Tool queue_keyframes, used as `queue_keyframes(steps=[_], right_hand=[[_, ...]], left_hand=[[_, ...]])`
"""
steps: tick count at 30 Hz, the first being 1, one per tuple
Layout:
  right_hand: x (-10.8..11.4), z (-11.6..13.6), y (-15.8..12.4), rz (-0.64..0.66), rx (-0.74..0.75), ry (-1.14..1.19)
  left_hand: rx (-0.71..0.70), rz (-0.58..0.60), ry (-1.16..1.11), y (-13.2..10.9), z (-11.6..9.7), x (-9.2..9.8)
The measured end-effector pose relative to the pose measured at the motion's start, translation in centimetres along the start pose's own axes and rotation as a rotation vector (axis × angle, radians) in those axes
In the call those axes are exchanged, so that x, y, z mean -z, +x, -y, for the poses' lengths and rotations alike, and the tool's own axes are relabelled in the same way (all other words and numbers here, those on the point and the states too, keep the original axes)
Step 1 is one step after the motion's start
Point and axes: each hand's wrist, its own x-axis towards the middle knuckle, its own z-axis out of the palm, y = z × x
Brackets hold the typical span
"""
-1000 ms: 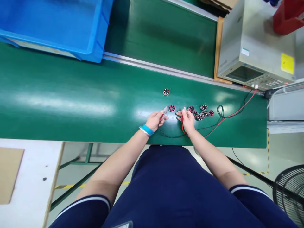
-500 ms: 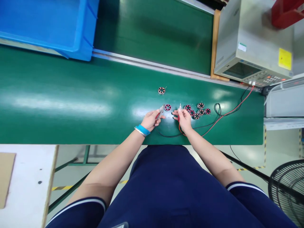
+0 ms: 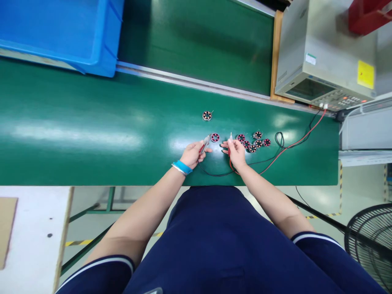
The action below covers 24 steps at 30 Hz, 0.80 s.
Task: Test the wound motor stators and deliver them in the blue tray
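Note:
My left hand [image 3: 191, 154] is closed around a metal-jawed test clip [image 3: 204, 143] with red on its grip; a black lead [image 3: 214, 176] runs from under this hand. The clip's tip is beside a small ring-shaped motor stator [image 3: 215, 137] with dark red windings; whether they touch I cannot tell. My right hand [image 3: 236, 152] pinches a second test clip [image 3: 230, 137], pale-tipped, with a red lead [image 3: 230, 162] below it. Just right of this hand lies a group of several similar stators [image 3: 246, 145]. A single stator [image 3: 207, 116] sits farther back.
At the back right stands a grey bench tester [image 3: 309, 87], with the red and black leads plugged into its front. A blue bin [image 3: 105, 57] occupies the back left of the green table [image 3: 76, 159]. A black fan [image 3: 367, 241] is at lower right.
The whole view has shifted very slightly. Both hands keep their holds and the stators lie as before.

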Motion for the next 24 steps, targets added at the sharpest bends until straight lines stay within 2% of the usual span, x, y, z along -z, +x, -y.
queue_keyframes(steps=[24], right_hand=[[-0.08,0.22,-0.21,0.015,-0.01,-0.006]], left_hand=[[-0.024,0.0,-0.036,0.01,0.3,0.25]])
